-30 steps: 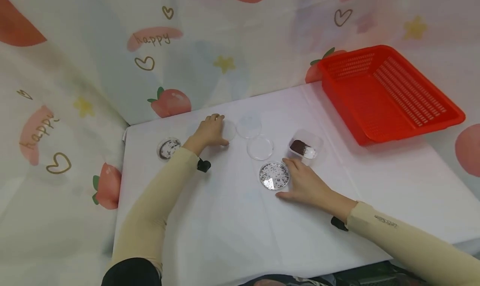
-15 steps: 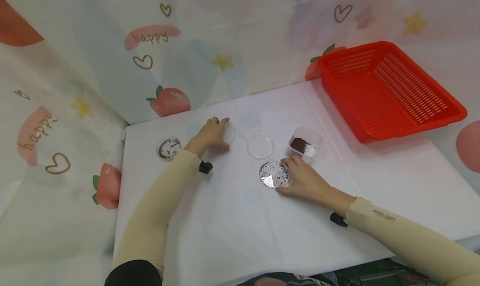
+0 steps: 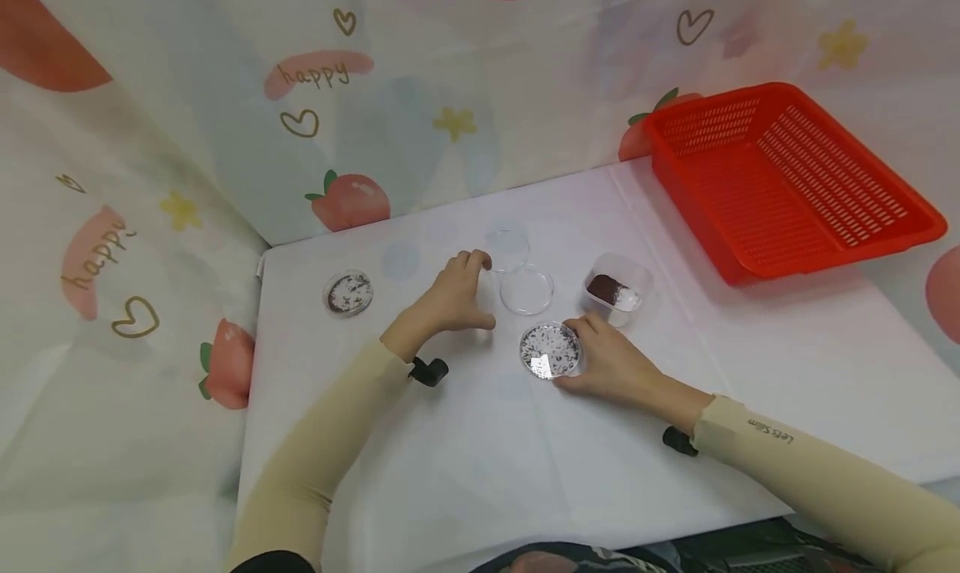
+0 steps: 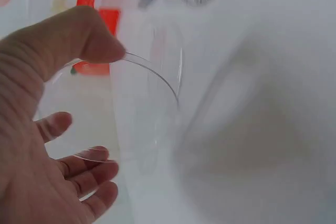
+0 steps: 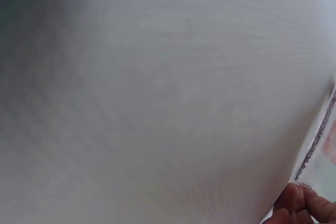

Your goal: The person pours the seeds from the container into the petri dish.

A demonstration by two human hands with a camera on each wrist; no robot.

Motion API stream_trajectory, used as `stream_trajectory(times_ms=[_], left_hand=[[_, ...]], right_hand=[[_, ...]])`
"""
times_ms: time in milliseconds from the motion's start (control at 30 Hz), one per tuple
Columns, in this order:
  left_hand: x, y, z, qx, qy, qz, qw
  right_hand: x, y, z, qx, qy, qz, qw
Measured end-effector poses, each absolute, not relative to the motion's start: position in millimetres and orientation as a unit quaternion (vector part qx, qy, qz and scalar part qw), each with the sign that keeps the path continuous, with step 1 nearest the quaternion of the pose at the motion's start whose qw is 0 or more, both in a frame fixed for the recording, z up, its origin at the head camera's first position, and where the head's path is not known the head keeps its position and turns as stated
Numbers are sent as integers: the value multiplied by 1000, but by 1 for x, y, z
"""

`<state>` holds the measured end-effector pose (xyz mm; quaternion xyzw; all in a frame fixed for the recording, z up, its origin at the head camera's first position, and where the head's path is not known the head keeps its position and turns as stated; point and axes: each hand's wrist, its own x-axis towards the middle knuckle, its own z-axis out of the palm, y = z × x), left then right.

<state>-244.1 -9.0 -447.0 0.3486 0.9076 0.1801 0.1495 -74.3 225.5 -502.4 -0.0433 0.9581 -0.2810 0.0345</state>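
Observation:
My left hand [image 3: 453,298] grips a clear round petri dish lid [image 4: 113,108] by its edge, thumb on one side and fingertips on the other. It is above the table, left of two clear round dish pieces [image 3: 527,292]. My right hand [image 3: 611,363] holds the side of a petri dish [image 3: 550,349] filled with dark and white bits, thumb at the near edge and fingers at the far edge. In the right wrist view only fingertips [image 5: 294,203] and the dish's thin dark layer show at the corner.
Another petri dish of dark and white bits [image 3: 349,294] stands at the left. A clear plastic tub [image 3: 617,288] with brown and white contents sits behind my right hand. A red slotted basket [image 3: 795,189] stands at the back right. A printed curtain [image 3: 525,98] hangs behind the white table.
My left hand has lifted the clear lid from the table's back and moved it right and nearer. My right hand has closed its thumb in on the filled dish.

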Motion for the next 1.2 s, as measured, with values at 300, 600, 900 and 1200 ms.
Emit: stream_trajectory(times_ms=[300, 600, 900, 1200], left_hand=[[-189, 6, -478, 400, 837, 329, 177], [-174, 10, -505, 431, 809, 363, 169], [-170, 15, -511, 439, 807, 355, 175], [-170, 21, -510, 447, 816, 321, 177]], right_hand=[[-73, 227, -506, -46, 960, -273, 34], [-74, 227, -505, -58, 960, -274, 22], [-75, 226, -505, -59, 959, -276, 23], [-75, 228, -504, -58, 958, -281, 25]])
